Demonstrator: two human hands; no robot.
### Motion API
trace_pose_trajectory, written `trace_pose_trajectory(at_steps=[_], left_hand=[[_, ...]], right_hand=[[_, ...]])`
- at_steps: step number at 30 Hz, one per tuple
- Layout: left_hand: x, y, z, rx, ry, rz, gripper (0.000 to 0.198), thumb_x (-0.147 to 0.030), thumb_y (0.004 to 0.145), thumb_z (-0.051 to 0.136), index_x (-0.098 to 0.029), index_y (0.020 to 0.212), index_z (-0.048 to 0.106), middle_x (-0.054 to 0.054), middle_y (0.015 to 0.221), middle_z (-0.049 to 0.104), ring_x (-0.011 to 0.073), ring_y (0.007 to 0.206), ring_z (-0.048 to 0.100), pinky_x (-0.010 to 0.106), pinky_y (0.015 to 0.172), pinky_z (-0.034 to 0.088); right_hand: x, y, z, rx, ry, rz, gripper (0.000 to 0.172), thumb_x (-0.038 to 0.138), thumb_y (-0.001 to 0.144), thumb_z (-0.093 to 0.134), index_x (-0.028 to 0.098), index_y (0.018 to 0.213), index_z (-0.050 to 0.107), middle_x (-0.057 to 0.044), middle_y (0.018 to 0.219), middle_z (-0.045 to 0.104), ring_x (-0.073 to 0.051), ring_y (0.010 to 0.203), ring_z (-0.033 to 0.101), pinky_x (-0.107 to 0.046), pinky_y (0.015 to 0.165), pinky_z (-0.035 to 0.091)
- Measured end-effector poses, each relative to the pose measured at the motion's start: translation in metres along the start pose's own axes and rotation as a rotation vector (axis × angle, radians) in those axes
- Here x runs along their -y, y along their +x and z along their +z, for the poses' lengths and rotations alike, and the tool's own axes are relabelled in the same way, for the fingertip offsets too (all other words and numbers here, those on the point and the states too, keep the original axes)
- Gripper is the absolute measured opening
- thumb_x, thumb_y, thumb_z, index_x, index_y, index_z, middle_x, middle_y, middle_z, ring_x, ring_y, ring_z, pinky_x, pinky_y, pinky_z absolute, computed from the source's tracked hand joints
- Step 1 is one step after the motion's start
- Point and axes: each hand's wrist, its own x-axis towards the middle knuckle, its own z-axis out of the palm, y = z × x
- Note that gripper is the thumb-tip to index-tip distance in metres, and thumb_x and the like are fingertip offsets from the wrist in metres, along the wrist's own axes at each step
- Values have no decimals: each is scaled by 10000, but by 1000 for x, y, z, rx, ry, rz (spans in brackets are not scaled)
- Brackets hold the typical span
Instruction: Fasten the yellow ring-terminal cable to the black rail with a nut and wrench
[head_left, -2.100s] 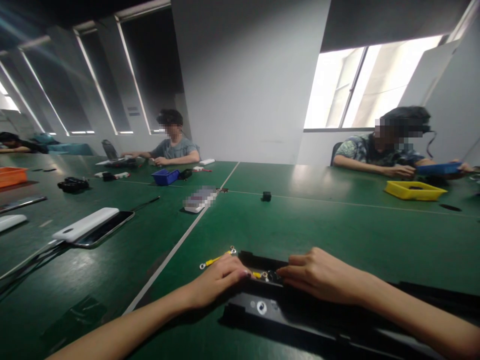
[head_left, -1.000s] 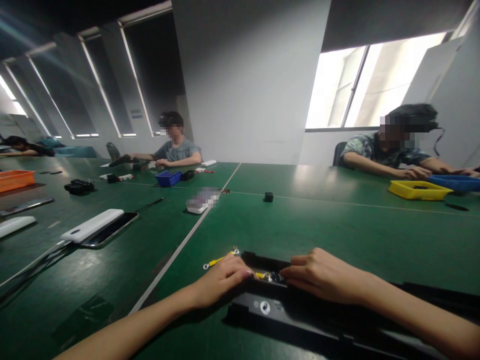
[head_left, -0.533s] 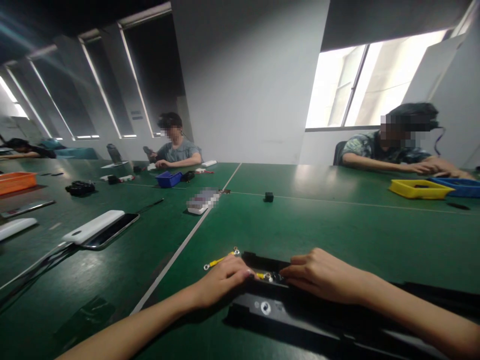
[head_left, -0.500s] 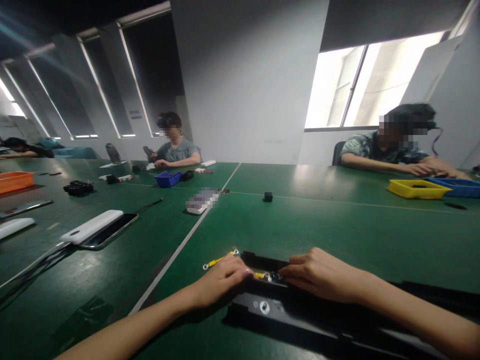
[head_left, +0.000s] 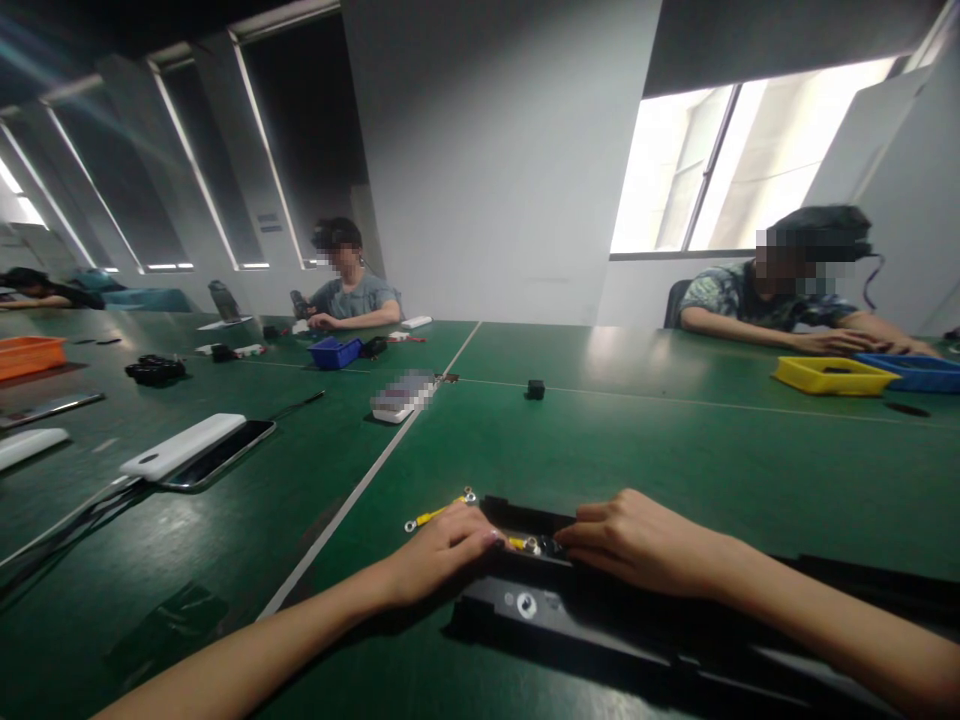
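Note:
A long black metal housing (head_left: 517, 508) lies open in front of me. Inside it, a short yellow wire with a ring terminal (head_left: 531, 545) pokes out from the fingertips of my left hand (head_left: 450, 550), which is closed on it. From the other side my right hand (head_left: 630, 540) reaches into the housing, fingers pinched together at a small dark part beside the terminal; the fingertips are partly hidden. Another yellow wire with ring terminals (head_left: 431, 515) rests on the table behind my left hand. Nearest me is a second black channel piece (head_left: 570, 620) with a round white mark.
On the green table (head_left: 337, 640) to the left lie a white power bank (head_left: 184, 445), a phone (head_left: 221, 455) and cables. Farther off are a small black cube (head_left: 535, 390), a blue bin (head_left: 335, 352) and a yellow bin (head_left: 832, 376). Co-workers sit across the table.
Both hands keep the same positions at the housing. The whole view has shifted very slightly; nothing else has visibly changed.

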Motion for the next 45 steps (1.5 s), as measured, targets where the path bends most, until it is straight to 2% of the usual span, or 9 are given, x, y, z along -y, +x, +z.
trace_pose_trajectory(at_steps=[15, 30, 45], left_hand=[[1, 0, 0, -5, -2, 12, 483, -454, 981, 300, -137, 986, 664, 77, 956, 649, 200, 925, 549, 316, 896, 414], [0, 0, 0, -8, -7, -2, 411, -394, 984, 329, -150, 970, 660, 64, 954, 646, 198, 932, 547, 317, 901, 407], [1, -1, -2, 12, -13, -9, 427, -414, 983, 323, -160, 979, 665, 63, 980, 653, 197, 963, 543, 321, 931, 398]], right_hand=[[-1, 0, 2, 3, -4, 7, 291, 249, 976, 395, 190, 1112, 645, -53, 832, 671, -142, 650, 622, -243, 575, 405], [-1, -1, 1, 3, 7, 7, 295, 247, 973, 401, 182, 1129, 643, -65, 852, 676, -151, 680, 643, -241, 600, 431], [0, -1, 0, -10, -15, -5, 313, 260, 982, 381, 175, 1129, 643, -61, 813, 674, -134, 618, 621, -242, 561, 401]])
